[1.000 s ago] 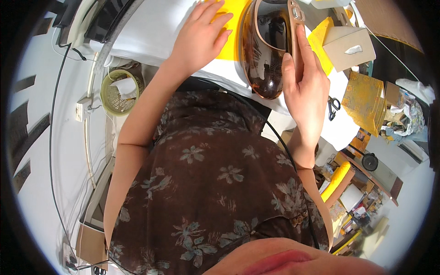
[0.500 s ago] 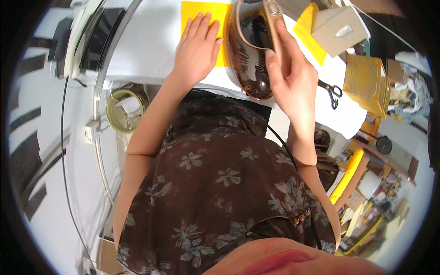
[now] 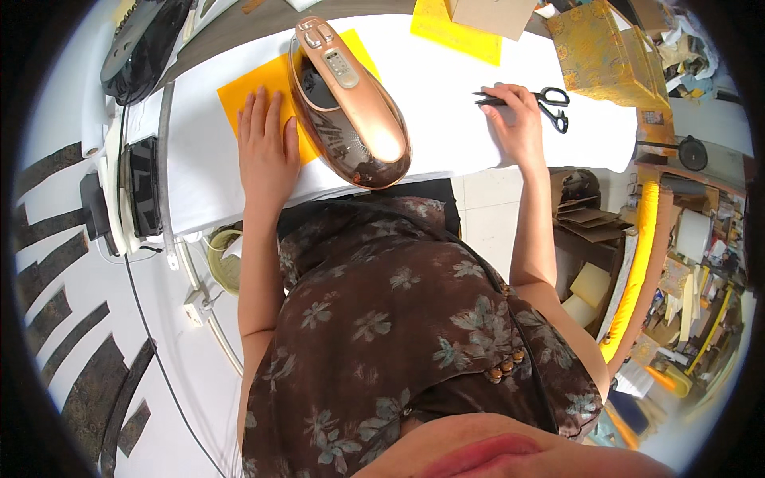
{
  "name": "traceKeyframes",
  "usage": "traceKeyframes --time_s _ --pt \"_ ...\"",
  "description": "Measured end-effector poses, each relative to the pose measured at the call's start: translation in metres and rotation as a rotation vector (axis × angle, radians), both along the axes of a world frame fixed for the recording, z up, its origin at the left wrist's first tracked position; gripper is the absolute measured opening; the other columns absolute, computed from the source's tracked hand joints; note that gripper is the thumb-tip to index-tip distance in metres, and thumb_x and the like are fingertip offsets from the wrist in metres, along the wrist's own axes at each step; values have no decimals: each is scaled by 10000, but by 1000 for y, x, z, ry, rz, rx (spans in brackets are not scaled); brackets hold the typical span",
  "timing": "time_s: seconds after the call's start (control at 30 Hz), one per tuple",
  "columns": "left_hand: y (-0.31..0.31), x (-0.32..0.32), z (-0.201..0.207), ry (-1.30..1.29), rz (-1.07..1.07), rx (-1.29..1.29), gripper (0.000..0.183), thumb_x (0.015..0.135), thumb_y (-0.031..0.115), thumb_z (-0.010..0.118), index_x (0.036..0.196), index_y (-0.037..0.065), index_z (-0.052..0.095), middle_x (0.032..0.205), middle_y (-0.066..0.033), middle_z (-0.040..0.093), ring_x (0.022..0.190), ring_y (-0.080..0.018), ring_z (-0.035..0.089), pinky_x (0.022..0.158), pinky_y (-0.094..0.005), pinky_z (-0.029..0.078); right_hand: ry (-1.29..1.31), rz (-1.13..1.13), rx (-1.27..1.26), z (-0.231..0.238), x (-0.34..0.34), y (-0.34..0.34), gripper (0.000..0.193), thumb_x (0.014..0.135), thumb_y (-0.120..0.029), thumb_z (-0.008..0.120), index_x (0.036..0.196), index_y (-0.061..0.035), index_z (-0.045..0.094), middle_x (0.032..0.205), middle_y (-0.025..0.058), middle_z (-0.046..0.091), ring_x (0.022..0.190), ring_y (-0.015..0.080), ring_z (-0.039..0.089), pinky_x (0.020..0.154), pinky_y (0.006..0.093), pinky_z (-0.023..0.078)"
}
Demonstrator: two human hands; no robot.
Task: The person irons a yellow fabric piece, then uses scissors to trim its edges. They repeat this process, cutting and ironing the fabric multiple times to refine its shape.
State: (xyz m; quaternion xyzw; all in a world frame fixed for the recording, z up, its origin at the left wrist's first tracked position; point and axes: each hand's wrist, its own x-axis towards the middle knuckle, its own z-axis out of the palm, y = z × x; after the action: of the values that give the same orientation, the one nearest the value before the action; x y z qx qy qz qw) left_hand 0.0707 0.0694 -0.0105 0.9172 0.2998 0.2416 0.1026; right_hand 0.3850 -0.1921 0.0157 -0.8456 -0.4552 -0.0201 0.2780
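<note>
My left hand [image 3: 269, 147] lies flat with fingers stretched out on a square of yellow-orange fabric [image 3: 239, 92] on the white-covered table. Partly on that fabric rests a bronze and dark brown iron [image 3: 370, 119], and neither hand touches it. To the right, my right hand [image 3: 516, 119] has its fingers closed over the blades of black-handled scissors [image 3: 550, 109], the thumb beneath. The handle loops point away to the right, and most of the blades are hidden by the fingers.
Beyond the scissors stands a gold patterned box [image 3: 606, 56]. A yellow sheet [image 3: 454, 36] and a grey-brown board [image 3: 494, 16] lie at the far edge. On the left are a black telephone-like device [image 3: 143, 52] and a hanging cable [image 3: 151, 327]. A green bin [image 3: 223, 263] stands below.
My right hand has let go of the iron's handle and moved right onto the scissors. The iron now stands by itself. My left hand stays flat on the fabric; the view has shifted.
</note>
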Motion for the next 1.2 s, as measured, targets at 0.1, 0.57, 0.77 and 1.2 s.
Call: traceKeyframes --time_s 0.1,0.57,0.77,1.2 --pt "0 -3 3 -1 5 -12 435 1037 190 558 1432 9 557 1553 -216 467 1474 -397 385 1233 -496 287 33 45 21 2 15 -2 345 810 -168 847 1144 -131 772 1121 109 680 1048 288 640 945 400 529" --pt "4 -1 2 -38 -24 -42 433 1018 172 581 1410 -9 566 1541 -239 473 1463 -422 392 1232 -511 278 5 334 57 119 -171 112 700 948 -270 694 1530 -29 389 1107 221 622 755 389 702 665 449 593" --pt "2 -3 2 -34 -17 -40 432 1018 173 579 1410 -8 568 1537 -237 479 1458 -422 401 1231 -511 279 -70 192 -77 101 -180 126 648 941 -167 655 1524 -33 406 958 210 621 561 359 660 552 450 581" --pt "0 2 13 -22 -16 -70 425 1005 195 592 1376 -11 590 1504 -244 503 1445 -437 403 1221 -543 276 -122 162 -112 104 -164 121 646 957 -215 635 1552 -71 429 897 204 650 585 380 670 583 448 577"
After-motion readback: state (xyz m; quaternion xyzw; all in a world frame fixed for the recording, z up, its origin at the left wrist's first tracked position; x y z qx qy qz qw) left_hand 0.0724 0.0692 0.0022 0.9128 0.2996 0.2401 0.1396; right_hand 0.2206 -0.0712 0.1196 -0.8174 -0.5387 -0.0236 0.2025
